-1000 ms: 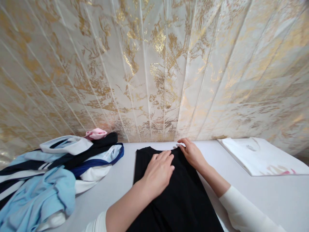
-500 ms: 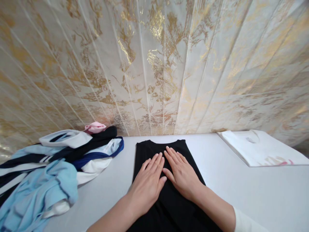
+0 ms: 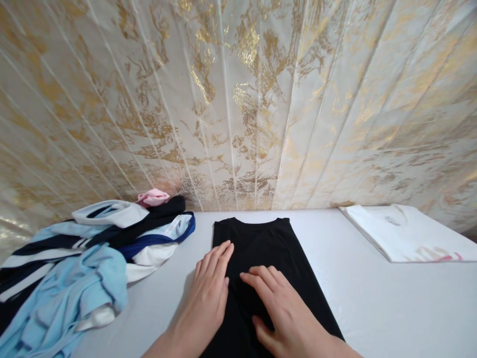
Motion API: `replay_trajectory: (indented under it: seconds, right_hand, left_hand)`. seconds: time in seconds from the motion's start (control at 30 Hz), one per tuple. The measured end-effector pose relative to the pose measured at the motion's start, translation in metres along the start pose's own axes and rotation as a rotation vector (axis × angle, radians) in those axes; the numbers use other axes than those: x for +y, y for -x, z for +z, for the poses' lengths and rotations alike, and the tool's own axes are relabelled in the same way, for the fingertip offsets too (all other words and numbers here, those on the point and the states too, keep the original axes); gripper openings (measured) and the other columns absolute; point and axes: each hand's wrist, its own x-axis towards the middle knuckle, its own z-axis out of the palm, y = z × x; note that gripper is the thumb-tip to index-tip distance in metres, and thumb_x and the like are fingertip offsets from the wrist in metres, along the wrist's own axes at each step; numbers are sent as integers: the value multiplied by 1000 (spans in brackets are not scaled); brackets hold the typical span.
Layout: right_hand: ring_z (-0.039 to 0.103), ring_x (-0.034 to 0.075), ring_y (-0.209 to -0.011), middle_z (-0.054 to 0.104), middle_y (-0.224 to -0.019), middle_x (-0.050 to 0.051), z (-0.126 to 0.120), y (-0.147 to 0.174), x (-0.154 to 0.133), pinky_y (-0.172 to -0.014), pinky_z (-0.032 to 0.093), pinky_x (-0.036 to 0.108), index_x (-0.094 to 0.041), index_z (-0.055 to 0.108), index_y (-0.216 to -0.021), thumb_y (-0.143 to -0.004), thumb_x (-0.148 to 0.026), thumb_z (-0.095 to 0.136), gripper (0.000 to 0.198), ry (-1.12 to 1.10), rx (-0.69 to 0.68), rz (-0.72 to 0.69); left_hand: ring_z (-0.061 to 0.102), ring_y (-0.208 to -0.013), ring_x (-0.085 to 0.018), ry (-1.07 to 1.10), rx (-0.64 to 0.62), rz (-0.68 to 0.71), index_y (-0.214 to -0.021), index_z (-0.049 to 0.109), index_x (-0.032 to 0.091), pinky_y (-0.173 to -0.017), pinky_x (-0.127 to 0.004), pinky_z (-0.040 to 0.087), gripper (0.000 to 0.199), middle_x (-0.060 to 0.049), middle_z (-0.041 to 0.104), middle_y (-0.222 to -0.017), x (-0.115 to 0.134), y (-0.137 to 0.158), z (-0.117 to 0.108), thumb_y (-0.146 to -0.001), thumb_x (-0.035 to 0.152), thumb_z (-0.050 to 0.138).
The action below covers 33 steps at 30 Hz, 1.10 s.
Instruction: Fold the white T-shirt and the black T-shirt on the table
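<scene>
A black garment [image 3: 261, 243] lies lengthwise on the white table in front of me, its neckline toward the wall and its lower part running out of view at the bottom. My left hand [image 3: 208, 288] is over its left edge, fingers stretched out and close together, nothing held. Over the middle of the cloth is my right hand [image 3: 279, 308], its fingers slightly bent and the thumb apart, also holding nothing. Whether the right fingertips touch the cloth I cannot tell.
On the left, a loose heap of clothes [image 3: 93, 268] in light blue, navy, white and black spreads over the white table [image 3: 372, 308], with a pink piece [image 3: 153, 197] at its back. A folded white T-shirt [image 3: 413, 233] lies at the right. Behind stands a gold-patterned curtain [image 3: 238, 109].
Both hands have moved back toward me. The left has shifted to the garment's left edge, and the right has gone from lying flat to bent fingers. The view has shifted slightly.
</scene>
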Motion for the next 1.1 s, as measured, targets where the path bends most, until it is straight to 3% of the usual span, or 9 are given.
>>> replay_trajectory:
  seconds: [0.1, 0.17, 0.23, 0.4, 0.53, 0.87, 1.1]
  right_hand:
    - [54, 23, -112, 57, -120, 12, 2, 1, 6, -99, 45, 41, -17, 49, -129, -74, -4, 43, 57, -128, 72, -6]
    - [56, 20, -110, 58, -116, 10, 4, 2, 11, -97, 47, 36, -19, 49, -125, -77, -3, 39, 52, -229, 125, 13]
    - [57, 18, -109, 59, -115, 7, 4, 2, 14, -96, 47, 34, -22, 49, -124, -79, -3, 38, 50, -306, 166, 55]
    - [56, 18, -113, 60, -117, 5, 5, 0, 19, -100, 44, 36, -24, 53, -120, -84, -8, 39, 41, -446, 215, 190]
    - [56, 19, -114, 62, -116, 5, 4, -1, 22, -102, 42, 38, -23, 55, -117, -85, -13, 39, 38, -552, 230, 244]
    - [57, 19, -111, 63, -113, 4, -2, -7, 20, -101, 42, 38, -22, 56, -111, -79, -13, 42, 36, -650, 245, 290]
    - [59, 19, -106, 64, -106, 3, -3, -7, 17, -95, 44, 35, -23, 57, -109, -81, -14, 45, 31, -665, 251, 288]
  left_hand:
    - [50, -114, -25, 72, -43, -21, -118, 48, 21, -92, -43, 45, 34, -10, 53, -122, 15, 10, -8, -88, 10, 39]
    - [55, -96, -24, 89, -109, -5, -95, 51, 21, -82, -39, 48, 17, -7, 57, -102, 25, 14, -12, -84, 10, 43]
    - [55, -86, -24, 64, -181, 22, -85, 51, 21, -75, -38, 47, 12, -4, 57, -91, 33, 16, -13, -79, 12, 50]
    - [55, -78, -24, 8, -246, -2, -96, 56, 22, -66, -34, 42, 25, -2, 58, -79, 38, 13, -11, -72, 16, 62]
    - [54, -69, -20, 22, -232, 40, -91, 57, 23, -65, -32, 38, 20, 2, 54, -68, 38, 11, -8, -75, 12, 59]
    - [54, -65, -18, 13, -157, 48, -86, 56, 23, -62, -31, 36, 21, 2, 56, -70, 42, 11, -3, -72, 8, 52]
    - [54, -71, -18, 3, -190, 45, -75, 46, 22, -62, -29, 37, 21, 1, 54, -75, 39, 12, -6, -64, 4, 48]
